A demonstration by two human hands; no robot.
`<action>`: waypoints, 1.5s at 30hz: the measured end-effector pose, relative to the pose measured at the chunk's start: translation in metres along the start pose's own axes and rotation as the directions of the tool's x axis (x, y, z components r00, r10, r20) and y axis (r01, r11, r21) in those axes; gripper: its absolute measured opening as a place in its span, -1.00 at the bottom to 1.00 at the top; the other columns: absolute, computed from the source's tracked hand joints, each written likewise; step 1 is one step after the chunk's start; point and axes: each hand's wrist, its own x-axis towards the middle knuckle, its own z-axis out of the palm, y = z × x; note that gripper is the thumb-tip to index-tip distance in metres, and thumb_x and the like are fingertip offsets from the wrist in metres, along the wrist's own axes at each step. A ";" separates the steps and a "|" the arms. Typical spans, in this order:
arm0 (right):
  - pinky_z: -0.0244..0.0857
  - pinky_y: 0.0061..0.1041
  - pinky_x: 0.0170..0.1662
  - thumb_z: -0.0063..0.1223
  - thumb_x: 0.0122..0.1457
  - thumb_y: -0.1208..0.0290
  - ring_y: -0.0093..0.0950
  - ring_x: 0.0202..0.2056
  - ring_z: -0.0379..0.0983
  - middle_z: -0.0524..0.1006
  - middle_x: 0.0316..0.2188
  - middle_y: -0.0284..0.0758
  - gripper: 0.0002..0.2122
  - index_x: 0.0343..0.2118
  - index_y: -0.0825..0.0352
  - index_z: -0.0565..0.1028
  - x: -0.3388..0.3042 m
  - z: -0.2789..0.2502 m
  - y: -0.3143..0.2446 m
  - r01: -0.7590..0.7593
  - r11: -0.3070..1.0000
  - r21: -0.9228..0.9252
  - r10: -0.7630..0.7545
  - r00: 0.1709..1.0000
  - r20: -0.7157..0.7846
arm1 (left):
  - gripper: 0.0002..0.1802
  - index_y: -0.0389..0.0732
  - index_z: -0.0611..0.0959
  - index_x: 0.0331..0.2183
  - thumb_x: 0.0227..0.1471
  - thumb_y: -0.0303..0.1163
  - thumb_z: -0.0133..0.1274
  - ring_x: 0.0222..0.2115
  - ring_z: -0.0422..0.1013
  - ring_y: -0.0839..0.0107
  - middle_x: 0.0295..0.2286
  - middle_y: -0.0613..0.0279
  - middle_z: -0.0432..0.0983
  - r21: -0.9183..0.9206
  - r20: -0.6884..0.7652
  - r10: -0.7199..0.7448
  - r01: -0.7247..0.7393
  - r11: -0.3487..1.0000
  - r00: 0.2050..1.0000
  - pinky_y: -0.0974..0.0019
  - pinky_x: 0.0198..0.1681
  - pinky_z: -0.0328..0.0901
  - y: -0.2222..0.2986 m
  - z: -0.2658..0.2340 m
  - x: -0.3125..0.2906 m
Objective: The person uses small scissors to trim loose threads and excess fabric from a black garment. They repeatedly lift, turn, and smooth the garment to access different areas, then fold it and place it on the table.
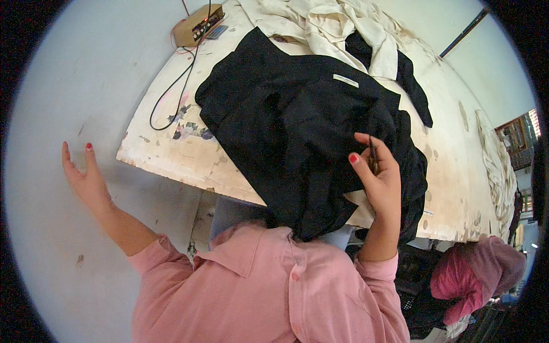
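Observation:
My left hand (86,171) is raised off the table's left edge, before the pale wall. Its fingers are apart and it holds nothing. In my right hand (382,174) is a slim dark tool, which looks like thread snips (373,157), gripped between thumb and fingers. That hand hovers over the right part of a black garment (280,114). The garment lies bunched on the table and hangs over its near edge toward my lap. A small white label (346,80) shows on its upper part.
Cream cloth (326,28) is heaped at the table's far side, with a black strip of fabric (414,86) beside it. A brown box (198,26) with a black cable stands far left on the worn table (166,143). Another person in pink (474,274) is at the lower right.

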 end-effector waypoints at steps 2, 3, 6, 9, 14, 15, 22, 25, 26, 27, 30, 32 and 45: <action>0.20 -0.62 -0.47 0.22 0.02 0.44 -0.64 -0.57 0.32 0.45 -0.58 -0.42 -0.63 -0.07 0.30 0.48 0.007 0.016 -0.021 0.072 0.993 -0.092 -0.067 0.996 0.059 | -0.61 -0.24 0.50 -0.04 0.04 -0.50 0.06 -0.11 0.41 0.30 -0.09 0.08 0.44 -0.211 0.019 -0.005 0.009 0.977 1.000 0.30 -0.07 0.31 0.012 0.003 -0.014; 0.16 -0.63 -0.50 0.23 0.00 0.43 -0.64 -0.61 0.29 0.41 -0.62 -0.42 -0.61 -0.05 0.27 0.47 0.009 0.025 -0.033 0.195 0.971 -0.135 -0.175 0.974 0.144 | -0.63 -0.24 0.52 -0.06 0.04 -0.53 0.05 -0.13 0.41 0.30 -0.11 0.09 0.46 -0.471 0.154 -0.132 0.190 0.862 0.979 0.30 -0.08 0.31 0.037 0.010 -0.036; 0.25 -0.47 -0.51 0.27 -0.08 0.39 -0.41 -0.63 0.39 0.45 -0.63 -0.22 -0.56 -0.06 0.18 0.48 0.016 0.053 -0.042 0.520 0.840 -0.156 -0.411 0.797 0.442 | -0.58 -0.19 0.55 -0.13 -0.15 -0.59 0.06 -0.11 0.40 0.28 -0.16 0.21 0.49 -0.898 0.380 0.568 0.144 0.415 0.730 0.25 -0.04 0.26 0.123 0.009 -0.082; 0.31 -0.42 -0.47 0.26 -0.08 0.39 -0.29 -0.58 0.44 0.50 -0.60 -0.17 -0.76 -0.29 0.26 0.56 0.027 0.058 -0.010 0.559 0.775 -0.294 -0.422 0.805 0.417 | -0.66 0.05 0.62 -0.21 -0.14 -0.39 0.11 -0.01 0.31 0.24 -0.17 0.37 0.49 -0.851 0.292 0.846 -0.281 0.443 0.447 -0.29 0.16 -0.20 0.176 0.009 -0.101; 0.24 -0.59 -0.50 0.18 0.02 0.49 -0.60 -0.61 0.37 0.49 -0.64 -0.30 -0.91 -0.41 0.35 0.53 0.026 0.013 -0.008 0.154 0.980 -0.122 -0.125 0.968 0.219 | -0.96 -0.01 0.64 -0.52 -0.12 -0.31 0.17 -0.20 0.37 0.39 -0.48 0.44 0.45 -0.798 0.332 0.824 -0.329 0.504 0.459 -0.13 0.11 -0.09 0.183 0.025 -0.075; 0.17 -0.67 -0.51 0.17 0.04 0.51 -0.72 -0.60 0.28 0.47 -0.65 -0.38 -0.93 -0.42 0.35 0.52 0.025 0.005 -0.009 0.131 0.985 -0.109 -0.115 0.983 0.141 | -0.95 0.00 0.64 -0.51 -0.13 -0.30 0.18 -0.21 0.37 0.39 -0.48 0.44 0.45 -0.801 0.360 0.814 -0.297 0.520 0.455 -0.08 0.11 -0.07 0.184 0.024 -0.070; 0.13 -0.75 -0.39 0.13 0.14 0.44 -0.75 -0.48 0.28 0.46 -0.52 -0.51 -0.89 -0.36 0.36 0.51 0.023 -0.033 0.033 0.039 0.999 0.016 -0.029 0.915 -0.403 | -0.90 0.01 0.63 -0.48 -0.17 -0.33 0.21 -0.30 0.39 0.36 -0.42 0.28 0.43 -0.882 -0.109 0.800 0.313 -0.351 0.590 0.02 0.03 0.04 0.242 -0.081 -0.038; 0.06 -0.75 -0.37 0.16 0.14 0.36 -0.74 -0.47 0.22 0.40 -0.52 -0.56 -0.85 -0.35 0.34 0.52 0.017 -0.036 0.036 -0.071 0.997 -0.007 0.061 0.904 -0.422 | -0.87 -0.02 0.61 -0.44 -0.17 -0.35 0.20 -0.28 0.38 0.32 -0.38 0.24 0.42 -0.748 -0.163 0.792 0.450 -0.488 0.589 0.05 0.01 0.08 0.261 -0.100 -0.043; 0.04 -0.74 -0.39 0.17 0.13 0.36 -0.75 -0.48 0.21 0.39 -0.53 -0.57 -0.85 -0.35 0.34 0.52 0.017 -0.035 0.039 -0.045 0.999 0.001 0.042 0.904 -0.426 | -0.86 -0.03 0.61 -0.42 -0.17 -0.36 0.20 -0.27 0.38 0.31 -0.37 0.23 0.42 -0.724 -0.169 0.793 0.472 -0.502 0.585 0.06 0.00 0.09 0.264 -0.101 -0.045; 0.03 -0.74 -0.40 0.17 0.13 0.36 -0.75 -0.48 0.19 0.38 -0.54 -0.58 -0.85 -0.35 0.34 0.53 0.017 -0.033 0.042 -0.019 1.000 0.010 0.021 0.904 -0.428 | -0.84 -0.04 0.60 -0.41 -0.17 -0.36 0.19 -0.26 0.38 0.30 -0.36 0.22 0.41 -0.706 -0.169 0.792 0.489 -0.513 0.586 0.07 -0.01 0.10 0.266 -0.103 -0.046; 0.17 -0.72 -0.32 0.14 0.13 0.40 -0.71 -0.44 0.30 0.48 -0.47 -0.49 -0.87 -0.35 0.36 0.52 0.017 -0.035 0.050 -0.049 0.999 0.013 0.050 0.915 -0.400 | -0.81 -0.06 0.58 -0.37 -0.16 -0.38 0.18 -0.23 0.37 0.26 -0.33 0.18 0.41 -0.659 -0.175 0.789 0.525 -0.539 0.589 0.10 -0.03 0.13 0.272 -0.107 -0.048; 0.17 -0.71 -0.31 0.14 0.14 0.40 -0.70 -0.42 0.31 0.48 -0.46 -0.47 -0.87 -0.35 0.36 0.52 0.019 -0.037 0.059 -0.113 0.994 -0.012 0.097 0.896 -0.433 | -0.78 -0.08 0.57 -0.35 -0.16 -0.40 0.17 -0.22 0.36 0.23 -0.30 0.15 0.40 -0.633 -0.182 0.789 0.545 -0.551 0.586 0.12 -0.05 0.15 0.274 -0.112 -0.049; 0.28 -0.47 -0.10 0.28 0.01 0.27 -0.40 -0.20 0.45 0.52 -0.18 -0.22 -0.52 -0.05 0.41 0.44 0.001 -0.047 0.049 -0.051 0.832 -0.552 -0.171 0.924 -0.343 | -0.69 -0.16 0.56 -0.28 -0.19 -0.57 0.01 -0.18 0.38 0.07 -0.23 0.06 0.43 -0.881 0.284 0.895 -0.276 0.385 0.343 0.18 -0.13 0.30 0.280 0.034 -0.131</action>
